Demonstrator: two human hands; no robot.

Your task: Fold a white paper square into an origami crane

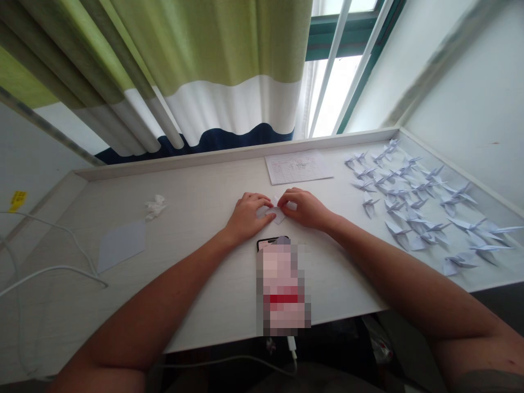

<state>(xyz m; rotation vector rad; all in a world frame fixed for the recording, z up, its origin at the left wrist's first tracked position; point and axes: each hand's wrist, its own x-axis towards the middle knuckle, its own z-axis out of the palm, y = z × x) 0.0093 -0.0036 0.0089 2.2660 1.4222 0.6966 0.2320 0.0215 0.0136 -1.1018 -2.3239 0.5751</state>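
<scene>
A small piece of folded white paper (279,217) lies on the white desk between my hands, its pointed tip facing me. On its left side, my left hand (249,214) is closed, with thumb and forefinger gripping the edge. My right hand (303,209) pinches the paper from the right, fingers curled together. The fingers partly cover the folds, so the paper's full shape is hidden. Just below the hands lies a phone (258,245), its screen blurred out. Many folded paper cranes (403,191) stand spread over the right side of the desk.
A printed sheet (300,167) lies behind my hands. To the left are a plain white paper square (121,244), a crumpled tissue (156,207) and a white cable (77,267). A raised rim (229,148) borders the desk's back. Beyond it hangs a curtain (229,49).
</scene>
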